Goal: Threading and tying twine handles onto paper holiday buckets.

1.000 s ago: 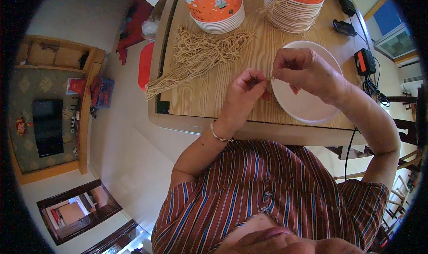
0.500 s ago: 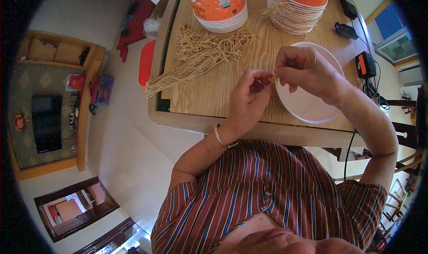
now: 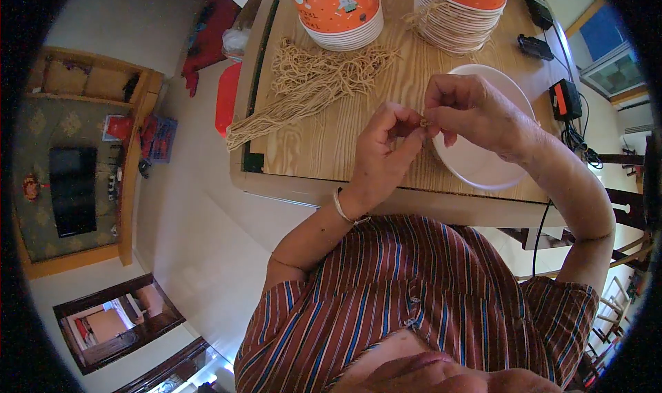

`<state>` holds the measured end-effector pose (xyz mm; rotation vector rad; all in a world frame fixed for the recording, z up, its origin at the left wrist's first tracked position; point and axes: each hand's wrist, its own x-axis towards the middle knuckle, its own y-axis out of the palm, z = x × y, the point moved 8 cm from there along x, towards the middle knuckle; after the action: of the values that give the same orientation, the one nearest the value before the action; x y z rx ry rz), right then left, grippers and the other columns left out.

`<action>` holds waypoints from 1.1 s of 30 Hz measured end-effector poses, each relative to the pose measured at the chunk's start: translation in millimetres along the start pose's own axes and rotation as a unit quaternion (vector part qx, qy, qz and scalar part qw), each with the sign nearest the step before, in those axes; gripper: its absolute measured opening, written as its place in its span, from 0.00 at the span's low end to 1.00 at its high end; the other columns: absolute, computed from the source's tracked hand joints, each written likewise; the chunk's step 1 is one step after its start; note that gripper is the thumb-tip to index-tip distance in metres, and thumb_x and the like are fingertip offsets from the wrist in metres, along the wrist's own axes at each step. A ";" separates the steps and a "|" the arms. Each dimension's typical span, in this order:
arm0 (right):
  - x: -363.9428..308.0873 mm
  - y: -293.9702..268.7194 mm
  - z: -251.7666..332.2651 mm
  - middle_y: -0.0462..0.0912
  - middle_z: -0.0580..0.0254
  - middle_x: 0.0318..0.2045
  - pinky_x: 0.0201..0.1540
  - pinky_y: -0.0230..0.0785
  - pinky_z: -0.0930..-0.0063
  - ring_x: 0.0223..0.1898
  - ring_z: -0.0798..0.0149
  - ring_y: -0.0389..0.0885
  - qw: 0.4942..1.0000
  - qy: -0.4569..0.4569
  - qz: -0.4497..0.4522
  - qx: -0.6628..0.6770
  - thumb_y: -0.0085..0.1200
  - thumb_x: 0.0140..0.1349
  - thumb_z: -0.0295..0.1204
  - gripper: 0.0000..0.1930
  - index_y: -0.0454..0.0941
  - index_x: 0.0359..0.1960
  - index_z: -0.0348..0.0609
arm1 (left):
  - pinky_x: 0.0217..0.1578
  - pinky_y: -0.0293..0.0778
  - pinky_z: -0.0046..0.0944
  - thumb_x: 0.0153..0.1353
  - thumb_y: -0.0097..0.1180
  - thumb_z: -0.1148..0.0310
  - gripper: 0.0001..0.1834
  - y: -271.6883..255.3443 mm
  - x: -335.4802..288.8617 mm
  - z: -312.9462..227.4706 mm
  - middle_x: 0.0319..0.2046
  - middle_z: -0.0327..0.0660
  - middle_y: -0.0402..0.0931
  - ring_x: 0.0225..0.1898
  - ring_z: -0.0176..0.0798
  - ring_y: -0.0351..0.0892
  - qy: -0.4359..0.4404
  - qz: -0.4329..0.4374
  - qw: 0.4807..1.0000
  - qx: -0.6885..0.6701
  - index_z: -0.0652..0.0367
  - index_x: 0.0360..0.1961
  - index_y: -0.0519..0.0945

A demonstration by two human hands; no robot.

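Tan twine (image 3: pixel 423 123) is pinched in my left grip (image 3: pixel 381 153) and in my right grip (image 3: pixel 477 113), which hovers over the white tub (image 3: pixel 480 166).

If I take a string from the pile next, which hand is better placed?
Probably your left hand: it is nearer the string pile. Your right hand is farther off, by the white tub. Both pinch a small tan bit, though.
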<state>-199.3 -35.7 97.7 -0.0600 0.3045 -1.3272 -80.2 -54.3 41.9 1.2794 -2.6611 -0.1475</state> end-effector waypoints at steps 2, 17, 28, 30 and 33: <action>-0.4 1.4 -1.1 0.79 0.66 0.27 0.31 0.69 0.81 0.29 0.76 0.76 0.999 0.029 0.008 0.020 0.52 0.62 0.27 0.04 0.72 0.31 0.40 | 0.44 0.75 0.29 0.61 0.52 0.84 0.07 1.5 -0.1 -4.0 0.38 0.36 0.72 0.41 0.29 0.78 0.006 -0.002 1.000 -0.006 0.63 0.40 0.71; -3.0 -5.3 -2.9 0.76 0.69 0.24 0.26 0.68 0.82 0.24 0.78 0.74 0.999 0.039 -0.010 0.010 0.52 0.63 0.28 0.05 0.72 0.31 0.41 | 0.37 0.71 0.26 0.61 0.55 0.83 0.08 -3.9 -0.7 2.3 0.37 0.34 0.69 0.35 0.25 0.72 0.029 -0.013 0.999 0.008 0.61 0.38 0.71; -4.4 -1.9 5.2 0.71 0.73 0.21 0.23 0.65 0.83 0.22 0.80 0.71 0.999 0.017 -0.013 -0.026 0.52 0.64 0.28 0.06 0.70 0.31 0.41 | 0.39 0.74 0.26 0.62 0.54 0.83 0.09 -1.6 -2.8 0.0 0.40 0.37 0.71 0.37 0.25 0.74 0.011 -0.045 0.997 -0.062 0.61 0.41 0.70; -5.2 -1.1 6.0 0.71 0.73 0.21 0.23 0.64 0.83 0.22 0.80 0.71 0.999 0.012 -0.012 -0.027 0.52 0.64 0.27 0.06 0.70 0.31 0.41 | 0.39 0.75 0.27 0.63 0.53 0.84 0.13 -1.7 -2.9 0.4 0.39 0.37 0.71 0.37 0.26 0.74 -0.005 -0.057 0.994 -0.092 0.61 0.46 0.69; -5.7 0.3 8.5 0.71 0.73 0.22 0.23 0.64 0.84 0.22 0.81 0.70 1.000 -0.008 -0.008 -0.007 0.52 0.65 0.28 0.06 0.70 0.31 0.41 | 0.40 0.75 0.27 0.63 0.53 0.84 0.17 -0.8 -2.0 -5.1 0.39 0.37 0.70 0.37 0.26 0.73 0.013 -0.048 0.997 -0.056 0.61 0.52 0.67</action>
<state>-198.0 -31.3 106.9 -0.0850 0.3005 -1.3397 -77.3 -53.2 46.5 1.3633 -2.5320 -0.2881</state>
